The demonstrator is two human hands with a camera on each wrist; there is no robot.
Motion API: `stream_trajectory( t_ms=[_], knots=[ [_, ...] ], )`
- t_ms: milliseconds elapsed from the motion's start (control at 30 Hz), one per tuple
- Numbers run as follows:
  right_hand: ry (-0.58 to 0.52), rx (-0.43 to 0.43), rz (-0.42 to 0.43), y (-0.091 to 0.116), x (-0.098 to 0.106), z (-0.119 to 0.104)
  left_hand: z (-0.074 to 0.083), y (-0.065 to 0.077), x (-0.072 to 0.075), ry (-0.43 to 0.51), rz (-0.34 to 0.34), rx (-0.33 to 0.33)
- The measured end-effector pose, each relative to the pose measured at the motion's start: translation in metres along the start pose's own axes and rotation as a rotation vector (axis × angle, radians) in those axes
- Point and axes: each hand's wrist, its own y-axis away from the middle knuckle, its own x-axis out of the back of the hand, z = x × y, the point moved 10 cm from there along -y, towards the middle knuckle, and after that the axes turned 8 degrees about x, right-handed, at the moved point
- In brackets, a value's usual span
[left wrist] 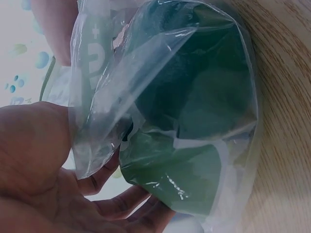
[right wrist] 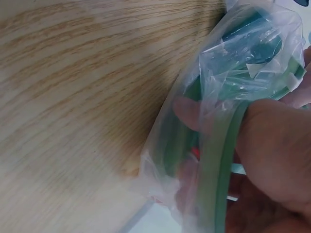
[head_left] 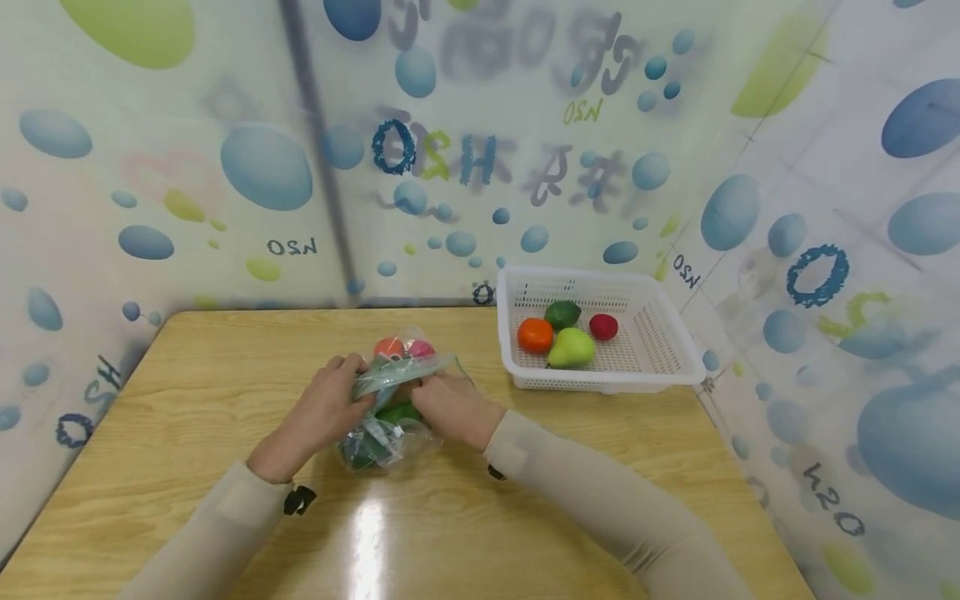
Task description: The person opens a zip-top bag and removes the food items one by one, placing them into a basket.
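A clear zip bag (head_left: 397,439) with a pale green top strip lies on the table. My left hand (head_left: 327,408) grips its opening, with the thumb on the near side and the fingers behind the plastic. My right hand (head_left: 453,404) reaches in through the opening, its fingers and thumb seen through the film around a green piece (right wrist: 175,148); whether they hold it I cannot tell. Dark green things (left wrist: 194,73) fill the end of the bag by my left hand. An orange round thing (head_left: 388,347) and a pink one (head_left: 421,348) show at its far side.
At the back right of the wooden table (head_left: 225,358) stands a white slatted basket (head_left: 645,333). In it lie an orange-red tomato-like fruit (head_left: 535,335), a green pear (head_left: 573,348), a dark green avocado-like fruit (head_left: 562,314) and a red round fruit (head_left: 603,327). Patterned walls border the table.
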Motion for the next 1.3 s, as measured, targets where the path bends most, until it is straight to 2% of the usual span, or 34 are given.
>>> stream_trajectory(
  t_ms=[300,400,633,967,1300],
  knots=[
    [0.199,-0.002,0.014,0.009,0.01,-0.006,0.001,0.003,0.002,0.008,0.006,-0.011],
    [0.231,-0.004,0.021,0.013,0.012,-0.008,0.002,0.003,0.002,0.009,0.015,-0.02],
    [0.192,0.033,0.064,0.021,0.022,-0.012,0.004,0.002,0.004,0.02,0.04,-0.041],
    [0.271,0.059,0.053,0.035,0.032,-0.018,0.008,0.002,0.0,0.045,0.033,-0.032],
    [0.278,0.098,0.103,0.048,0.043,-0.019,0.012,0.003,0.002,0.042,0.049,-0.052]
  ],
)
